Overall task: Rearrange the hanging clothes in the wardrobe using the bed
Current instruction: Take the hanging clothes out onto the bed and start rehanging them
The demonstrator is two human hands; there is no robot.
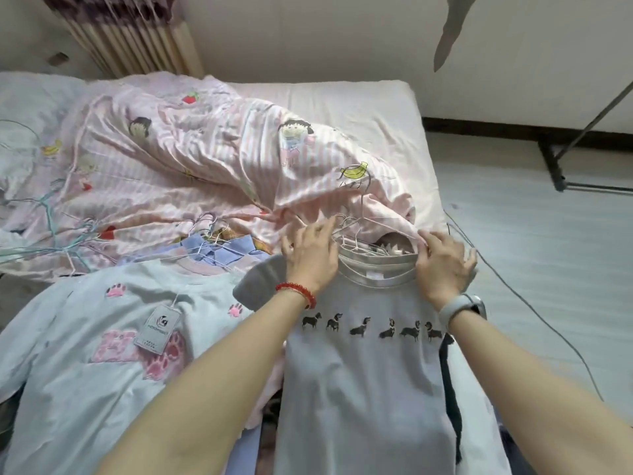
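Dog-print shirt [363,389] (collar at quilt [191,166] edge)

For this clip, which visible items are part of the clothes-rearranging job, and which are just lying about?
Part of the job:
- grey T-shirt with dog prints, under both hands
- wire hangers at its collar
- left hand, right hand
- pale blue paw-print top with tag
- blue shirts on hangers
- bed

Lying about:
- pink cartoon quilt
- cable on the floor
- radiator
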